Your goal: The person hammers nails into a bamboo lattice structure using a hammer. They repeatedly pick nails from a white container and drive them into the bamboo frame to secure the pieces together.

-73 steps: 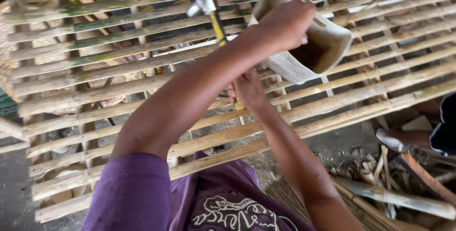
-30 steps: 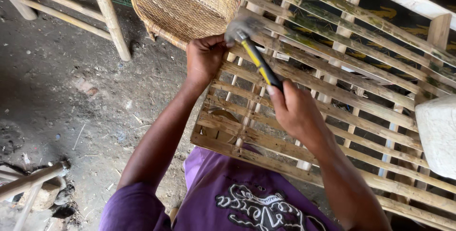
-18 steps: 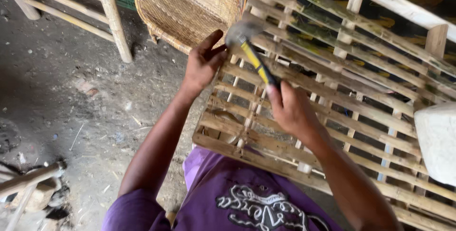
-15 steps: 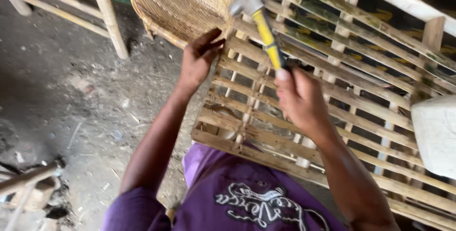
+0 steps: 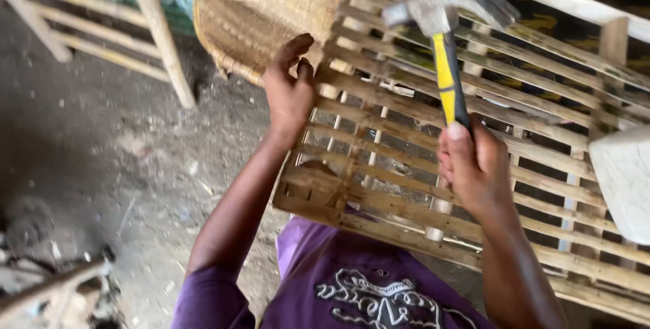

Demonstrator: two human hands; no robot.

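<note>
My right hand grips the yellow-and-black handle of a claw hammer, whose steel head is raised above the slats. A frame of thin bamboo slats lies across in front of me. At its left edge my left hand rests with the fingers pinched together near the end of a slat; whether they hold something small I cannot tell. My purple shirt shows at the bottom.
A round woven basket leans behind the frame's left end. A wooden leg and rails stand at the upper left over a dirt floor. A pale block sits on the slats at the right. Wood scraps lie at lower left.
The hammer has swung up from the slats, so its head is now high above the frame. My left hand has stayed at the frame's left edge.
</note>
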